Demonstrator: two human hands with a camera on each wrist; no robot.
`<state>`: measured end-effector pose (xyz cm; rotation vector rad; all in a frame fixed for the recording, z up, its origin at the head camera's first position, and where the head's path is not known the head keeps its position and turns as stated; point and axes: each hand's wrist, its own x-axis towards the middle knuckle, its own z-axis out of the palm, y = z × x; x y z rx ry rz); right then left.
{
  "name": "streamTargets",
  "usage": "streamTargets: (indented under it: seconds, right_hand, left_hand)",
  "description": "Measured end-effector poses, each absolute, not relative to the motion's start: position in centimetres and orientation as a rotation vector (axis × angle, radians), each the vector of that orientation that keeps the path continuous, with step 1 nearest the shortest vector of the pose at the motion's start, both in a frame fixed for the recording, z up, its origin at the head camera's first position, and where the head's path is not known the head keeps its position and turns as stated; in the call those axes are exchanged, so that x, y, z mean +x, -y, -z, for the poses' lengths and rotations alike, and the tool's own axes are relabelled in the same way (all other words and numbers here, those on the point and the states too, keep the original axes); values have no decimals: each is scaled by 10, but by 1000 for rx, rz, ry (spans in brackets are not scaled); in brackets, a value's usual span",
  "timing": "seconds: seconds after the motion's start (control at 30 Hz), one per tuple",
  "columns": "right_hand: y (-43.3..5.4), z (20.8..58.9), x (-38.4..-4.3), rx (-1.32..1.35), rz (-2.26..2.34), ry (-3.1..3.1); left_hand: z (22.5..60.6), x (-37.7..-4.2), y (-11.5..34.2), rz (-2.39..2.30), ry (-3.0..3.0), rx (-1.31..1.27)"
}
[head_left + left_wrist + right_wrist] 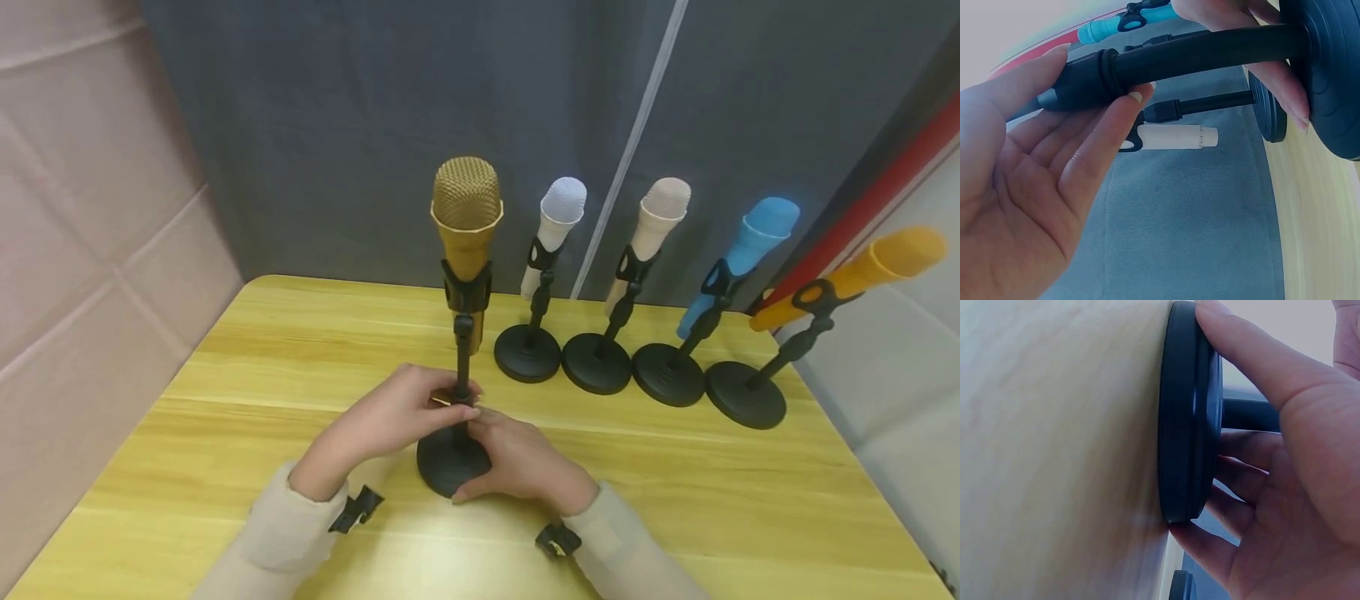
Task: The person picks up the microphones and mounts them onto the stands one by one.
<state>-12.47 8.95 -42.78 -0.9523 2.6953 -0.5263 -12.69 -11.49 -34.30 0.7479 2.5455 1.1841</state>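
A gold microphone (467, 196) stands upright in a black clip on a black desktop microphone stand (452, 467) near the table's middle. My left hand (393, 417) holds the stand's pole, with thumb and fingers around the thicker collar (1082, 81) in the left wrist view. Lower down, my right hand (525, 462) grips the round base. Seen from the right wrist, its thumb lies at one edge of the base (1188, 419) and its fingers reach the other side. The base looks close to the tabletop; whether it touches cannot be told.
To the right, several stands form a row, bearing a white microphone (564, 200), a beige one (665, 200), a blue one (771, 218) and an orange one (900, 254). A grey cloth partition (360, 125) rises behind the wooden table (247, 375). Pale padded panels (90, 208) border the left.
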Motion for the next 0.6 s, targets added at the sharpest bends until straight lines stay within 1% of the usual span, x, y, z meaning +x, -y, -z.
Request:
streamTargets:
  seconds: [0.6]
  right_hand:
    - [-89,429,-124,-989,529,-2719]
  left_hand:
    - [345,-125,113,-1164,-2573,732]
